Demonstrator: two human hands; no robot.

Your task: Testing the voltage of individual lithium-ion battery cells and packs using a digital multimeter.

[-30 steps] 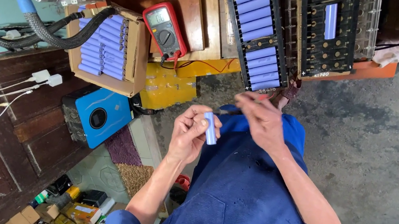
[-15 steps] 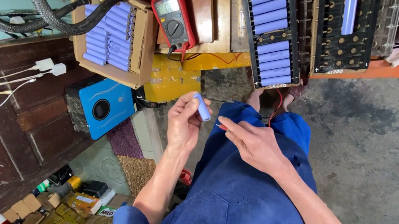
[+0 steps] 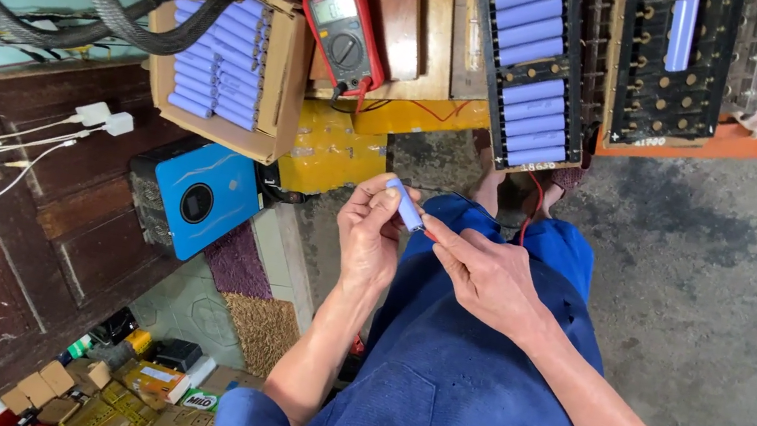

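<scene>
Battery cell (image 3: 405,205) pinched in left hand (image 3: 370,237) grip; right hand (image 3: 486,279) grip presses red probe tip against it.

The left hand (image 3: 370,237) holds a pale blue cylindrical battery cell (image 3: 404,204) tilted between its fingertips. The right hand (image 3: 487,279) touches a red probe tip (image 3: 429,235) to the cell's lower end. Beyond lie a red multimeter (image 3: 344,32), a cardboard box of blue cells (image 3: 230,63), a black cell holder (image 3: 533,65) and a blue device (image 3: 203,200).
</scene>
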